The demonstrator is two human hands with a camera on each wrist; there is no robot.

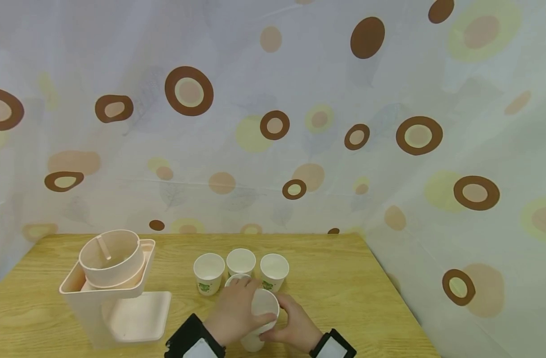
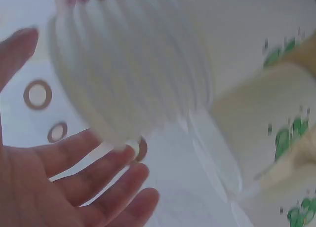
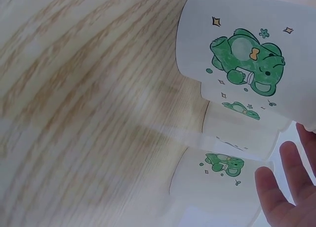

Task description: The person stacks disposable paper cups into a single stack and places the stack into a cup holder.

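Note:
A stack of white paper cups (image 1: 265,303), its ridge of nested rims (image 2: 128,64) large in the left wrist view, tilts between both hands in the head view. My right hand (image 1: 297,325) grips its side between thumb and forefinger; other right fingers (image 3: 291,182) extend loosely near the cup rims. Around the near side, my left hand (image 1: 237,311) lies with thumb across the stack in the head view. Its fingers (image 2: 98,187) are spread and only gently bent by the rims. Just beyond stand several upright paper cups (image 1: 209,273) printed with green bears (image 3: 252,61), one partly hidden behind the left hand.
A cream plastic appliance (image 1: 116,293) with a round hopper on top and a flat base tray (image 1: 140,318) stands at the left. The wood-grain table (image 1: 340,278) runs back to a patterned curtain (image 1: 326,89), which also borders the right side.

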